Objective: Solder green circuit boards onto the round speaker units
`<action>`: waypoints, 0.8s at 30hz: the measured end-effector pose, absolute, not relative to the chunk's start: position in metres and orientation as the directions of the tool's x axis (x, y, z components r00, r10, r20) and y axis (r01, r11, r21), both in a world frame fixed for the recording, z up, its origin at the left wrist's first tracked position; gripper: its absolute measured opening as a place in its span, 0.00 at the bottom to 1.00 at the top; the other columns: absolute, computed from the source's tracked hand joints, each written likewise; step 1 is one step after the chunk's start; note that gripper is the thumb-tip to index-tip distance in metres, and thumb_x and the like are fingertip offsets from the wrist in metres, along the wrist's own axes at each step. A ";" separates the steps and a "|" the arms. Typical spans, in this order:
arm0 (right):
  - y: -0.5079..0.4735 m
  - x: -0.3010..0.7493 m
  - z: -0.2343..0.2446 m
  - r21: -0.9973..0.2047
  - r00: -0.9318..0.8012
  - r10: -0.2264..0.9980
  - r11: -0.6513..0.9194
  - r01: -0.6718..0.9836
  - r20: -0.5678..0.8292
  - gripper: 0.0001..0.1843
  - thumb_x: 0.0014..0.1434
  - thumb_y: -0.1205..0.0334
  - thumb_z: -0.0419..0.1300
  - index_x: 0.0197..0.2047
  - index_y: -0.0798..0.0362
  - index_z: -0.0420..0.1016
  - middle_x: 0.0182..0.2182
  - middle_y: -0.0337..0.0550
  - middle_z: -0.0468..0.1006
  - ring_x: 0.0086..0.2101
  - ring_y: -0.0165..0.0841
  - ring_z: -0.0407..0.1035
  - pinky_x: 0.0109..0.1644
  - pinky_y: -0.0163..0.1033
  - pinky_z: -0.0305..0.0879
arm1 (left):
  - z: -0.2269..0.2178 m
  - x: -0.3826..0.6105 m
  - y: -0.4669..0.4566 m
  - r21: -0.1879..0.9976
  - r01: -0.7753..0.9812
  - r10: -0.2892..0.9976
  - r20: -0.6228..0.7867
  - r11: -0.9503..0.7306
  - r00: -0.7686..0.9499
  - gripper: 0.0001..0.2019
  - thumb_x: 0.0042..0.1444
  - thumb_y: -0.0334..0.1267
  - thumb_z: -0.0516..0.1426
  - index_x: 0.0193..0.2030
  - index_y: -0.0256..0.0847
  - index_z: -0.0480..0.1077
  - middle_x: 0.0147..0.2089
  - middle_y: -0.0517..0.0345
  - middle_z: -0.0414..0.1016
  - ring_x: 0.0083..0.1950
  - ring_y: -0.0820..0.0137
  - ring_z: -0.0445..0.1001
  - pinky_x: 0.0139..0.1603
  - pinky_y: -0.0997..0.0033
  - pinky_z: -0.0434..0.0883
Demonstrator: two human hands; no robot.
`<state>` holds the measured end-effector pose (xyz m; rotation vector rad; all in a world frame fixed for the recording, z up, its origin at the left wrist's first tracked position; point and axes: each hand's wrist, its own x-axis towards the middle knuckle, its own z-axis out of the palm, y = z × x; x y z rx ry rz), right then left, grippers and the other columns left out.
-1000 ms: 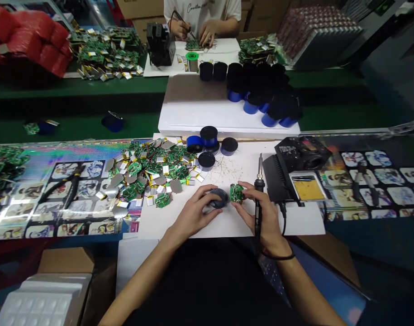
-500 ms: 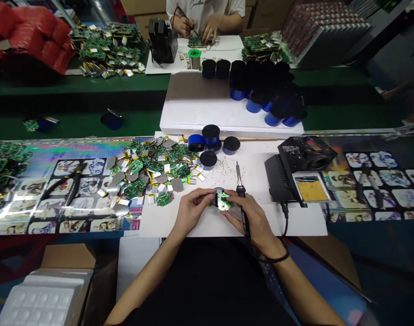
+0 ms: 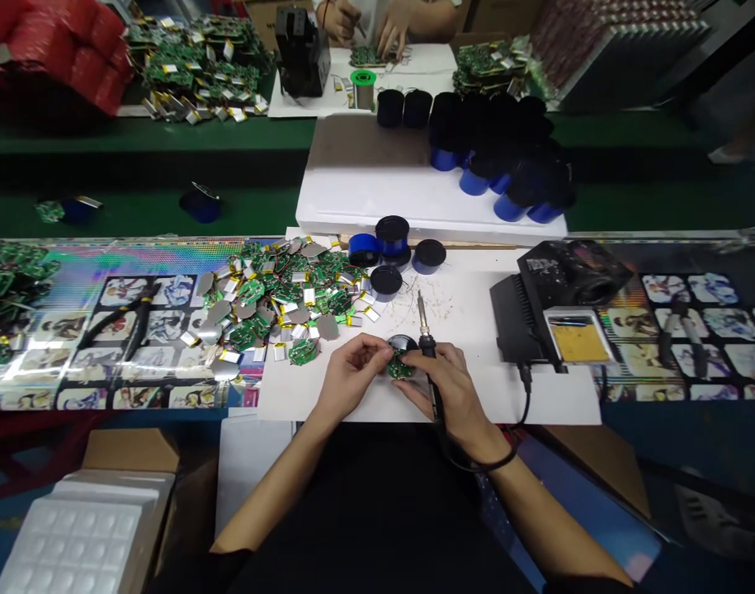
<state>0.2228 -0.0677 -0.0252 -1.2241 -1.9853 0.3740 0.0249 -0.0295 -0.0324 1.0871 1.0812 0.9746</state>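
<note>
My left hand (image 3: pixel 352 375) pinches a small green circuit board (image 3: pixel 400 365) at its fingertips, with a black round cup (image 3: pixel 403 342) partly hidden behind the board. My right hand (image 3: pixel 448 386) grips a black soldering iron (image 3: pixel 427 351) like a pen, and its fingers touch the lower edge of the board. The iron's thin metal tip points up and away from the board. Both hands rest just above a white paper sheet (image 3: pixel 476 404), among scattered wire clippings.
A heap of green boards with batteries (image 3: pixel 278 301) lies left of my hands. A black soldering station (image 3: pixel 568 276) stands to the right. Black and blue spools (image 3: pixel 393 235) sit ahead. Beyond a white foam block (image 3: pixel 414 198), a person's hands (image 3: pixel 370 25) work at another bench.
My hands have come closer together, and the board now sits over the black cup. The iron has moved left with my right hand, and the whole view has tilted slightly.
</note>
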 end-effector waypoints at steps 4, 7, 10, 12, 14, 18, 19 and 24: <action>-0.067 0.219 -0.027 -0.616 -0.227 0.871 0.473 0.630 0.436 0.23 0.64 0.63 0.73 0.59 0.45 0.73 0.48 0.46 0.86 0.47 0.46 0.74 0.51 0.53 0.73 | -0.029 0.024 -0.029 0.987 -0.037 0.961 -0.143 0.156 0.238 0.16 0.64 0.50 0.68 0.40 0.38 0.78 0.36 0.56 0.78 0.36 0.71 0.73 0.37 0.73 0.69; -0.066 0.220 -0.024 -0.709 -0.168 0.896 0.431 0.558 0.412 0.23 0.64 0.64 0.72 0.59 0.44 0.72 0.50 0.46 0.85 0.47 0.45 0.74 0.52 0.53 0.74 | -0.028 0.022 -0.027 0.997 0.015 0.959 -0.075 0.073 0.275 0.13 0.65 0.48 0.67 0.40 0.38 0.79 0.39 0.54 0.78 0.39 0.69 0.75 0.39 0.72 0.70; -0.063 0.219 -0.020 -0.800 -0.092 0.918 0.383 0.461 0.386 0.18 0.68 0.70 0.65 0.57 0.43 0.72 0.48 0.43 0.85 0.47 0.41 0.76 0.52 0.49 0.75 | -0.026 0.020 -0.025 0.993 0.106 0.946 0.011 -0.048 0.323 0.10 0.67 0.45 0.66 0.40 0.39 0.80 0.40 0.54 0.78 0.39 0.70 0.74 0.38 0.72 0.68; -0.060 0.218 -0.019 -0.835 -0.061 0.930 0.353 0.422 0.362 0.17 0.68 0.70 0.64 0.56 0.43 0.72 0.46 0.42 0.85 0.46 0.39 0.78 0.52 0.47 0.75 | -0.024 0.020 -0.024 0.985 0.140 0.937 0.043 -0.097 0.348 0.10 0.68 0.44 0.65 0.41 0.40 0.80 0.41 0.53 0.79 0.39 0.70 0.73 0.37 0.72 0.67; -0.058 0.217 -0.018 -0.852 -0.036 0.940 0.323 0.412 0.338 0.15 0.68 0.68 0.66 0.54 0.43 0.72 0.44 0.41 0.85 0.45 0.39 0.79 0.50 0.46 0.76 | -0.022 0.020 -0.023 0.983 0.151 0.932 0.046 -0.107 0.359 0.10 0.68 0.45 0.65 0.41 0.40 0.80 0.41 0.53 0.79 0.39 0.69 0.74 0.38 0.71 0.68; -0.056 0.214 -0.017 -0.853 0.001 0.948 0.285 0.437 0.317 0.12 0.67 0.64 0.67 0.52 0.44 0.73 0.41 0.42 0.84 0.42 0.39 0.80 0.50 0.47 0.78 | -0.020 0.021 -0.022 0.981 0.160 0.930 0.041 -0.106 0.366 0.10 0.68 0.46 0.65 0.41 0.41 0.81 0.41 0.52 0.80 0.40 0.67 0.75 0.39 0.70 0.69; -0.056 0.214 -0.017 -0.855 0.004 0.950 0.281 0.437 0.314 0.12 0.68 0.64 0.67 0.52 0.45 0.73 0.41 0.42 0.84 0.42 0.39 0.80 0.50 0.48 0.79 | -0.020 0.021 -0.022 0.982 0.158 0.929 0.042 -0.107 0.367 0.11 0.68 0.46 0.65 0.41 0.41 0.81 0.41 0.52 0.80 0.40 0.67 0.75 0.39 0.70 0.69; -0.055 0.213 -0.016 -0.879 0.020 0.954 0.267 0.395 0.299 0.12 0.67 0.64 0.67 0.52 0.46 0.73 0.41 0.42 0.83 0.41 0.37 0.81 0.48 0.44 0.80 | -0.021 0.021 -0.022 0.982 0.153 0.926 0.045 -0.110 0.375 0.10 0.67 0.45 0.66 0.41 0.41 0.81 0.42 0.52 0.80 0.41 0.67 0.75 0.40 0.70 0.70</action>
